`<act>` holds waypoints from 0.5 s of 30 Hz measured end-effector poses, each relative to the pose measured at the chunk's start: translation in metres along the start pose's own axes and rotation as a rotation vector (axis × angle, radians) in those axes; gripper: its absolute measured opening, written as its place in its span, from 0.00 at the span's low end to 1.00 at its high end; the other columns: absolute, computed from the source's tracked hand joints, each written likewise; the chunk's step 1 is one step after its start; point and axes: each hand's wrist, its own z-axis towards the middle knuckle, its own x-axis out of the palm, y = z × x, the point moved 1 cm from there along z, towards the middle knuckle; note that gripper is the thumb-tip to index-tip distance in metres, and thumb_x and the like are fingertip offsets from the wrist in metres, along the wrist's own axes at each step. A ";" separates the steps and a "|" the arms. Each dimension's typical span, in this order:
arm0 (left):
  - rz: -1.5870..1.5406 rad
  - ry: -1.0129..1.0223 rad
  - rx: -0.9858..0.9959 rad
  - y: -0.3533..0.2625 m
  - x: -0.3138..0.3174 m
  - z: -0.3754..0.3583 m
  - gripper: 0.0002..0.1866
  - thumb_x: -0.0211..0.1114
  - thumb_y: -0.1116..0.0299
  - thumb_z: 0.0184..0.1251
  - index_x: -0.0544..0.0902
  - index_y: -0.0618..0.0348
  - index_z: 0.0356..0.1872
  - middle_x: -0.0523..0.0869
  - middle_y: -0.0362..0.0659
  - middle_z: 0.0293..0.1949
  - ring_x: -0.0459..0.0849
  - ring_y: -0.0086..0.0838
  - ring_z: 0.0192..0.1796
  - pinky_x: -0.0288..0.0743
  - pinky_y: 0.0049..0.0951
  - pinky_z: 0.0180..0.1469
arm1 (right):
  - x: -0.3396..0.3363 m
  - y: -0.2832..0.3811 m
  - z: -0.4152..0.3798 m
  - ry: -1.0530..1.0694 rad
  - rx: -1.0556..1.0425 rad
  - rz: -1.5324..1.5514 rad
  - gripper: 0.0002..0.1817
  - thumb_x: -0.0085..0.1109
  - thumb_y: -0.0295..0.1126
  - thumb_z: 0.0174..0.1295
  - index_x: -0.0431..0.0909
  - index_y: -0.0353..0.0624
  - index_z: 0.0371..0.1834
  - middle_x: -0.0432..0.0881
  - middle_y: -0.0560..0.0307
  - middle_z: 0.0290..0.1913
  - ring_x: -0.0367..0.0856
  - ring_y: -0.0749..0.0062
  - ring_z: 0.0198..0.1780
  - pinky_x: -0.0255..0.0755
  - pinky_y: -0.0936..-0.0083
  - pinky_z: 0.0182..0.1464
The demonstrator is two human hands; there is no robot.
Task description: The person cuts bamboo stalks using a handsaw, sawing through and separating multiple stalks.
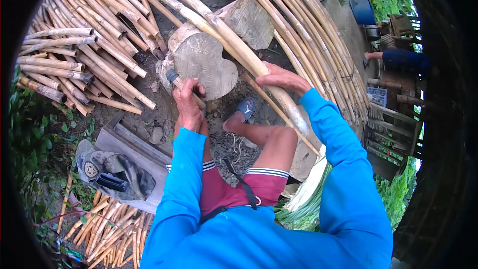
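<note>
Fingers of the left hand (282,78) grasp the bamboo pole (287,102) at center; the right hand (188,103) clenches a tool handle (173,76); pole-steadying appears underway; next move calls for firm support.

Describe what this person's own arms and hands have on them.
Both arms wear long, plain, bright blue sleeves, the left sleeve and right sleeve ending near the wrists. The left hand and right hand are bare, with no gloves or watch showing.
</note>
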 end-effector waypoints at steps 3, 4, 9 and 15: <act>0.015 -0.005 -0.031 0.009 0.002 0.004 0.14 0.64 0.57 0.54 0.76 0.56 0.20 0.76 0.40 0.17 0.72 0.25 0.21 0.64 0.26 0.27 | -0.005 0.001 0.004 0.126 0.148 0.334 0.32 0.64 0.49 0.54 0.73 0.37 0.57 0.79 0.54 0.46 0.76 0.73 0.45 0.72 0.73 0.50; 0.012 -0.002 -0.040 0.003 0.006 0.000 0.14 0.64 0.57 0.53 0.76 0.56 0.19 0.76 0.40 0.16 0.72 0.24 0.21 0.63 0.27 0.27 | -0.006 0.005 0.005 0.147 0.129 0.341 0.27 0.63 0.46 0.56 0.74 0.37 0.53 0.82 0.57 0.40 0.80 0.76 0.34 0.77 0.74 0.43; 0.022 0.057 -0.029 0.002 0.005 -0.004 0.15 0.64 0.56 0.52 0.76 0.56 0.20 0.75 0.39 0.16 0.72 0.24 0.21 0.62 0.27 0.27 | -0.020 0.007 0.004 -0.018 0.236 0.060 0.19 0.62 0.49 0.51 0.83 0.44 0.33 0.77 0.53 0.45 0.72 0.67 0.56 0.61 0.71 0.61; 0.029 0.037 -0.030 -0.003 -0.001 -0.007 0.15 0.64 0.56 0.52 0.77 0.57 0.21 0.76 0.39 0.17 0.72 0.24 0.22 0.62 0.27 0.27 | -0.008 -0.029 0.019 0.071 0.296 0.422 0.19 0.62 0.52 0.57 0.81 0.45 0.34 0.79 0.54 0.38 0.80 0.67 0.40 0.74 0.71 0.47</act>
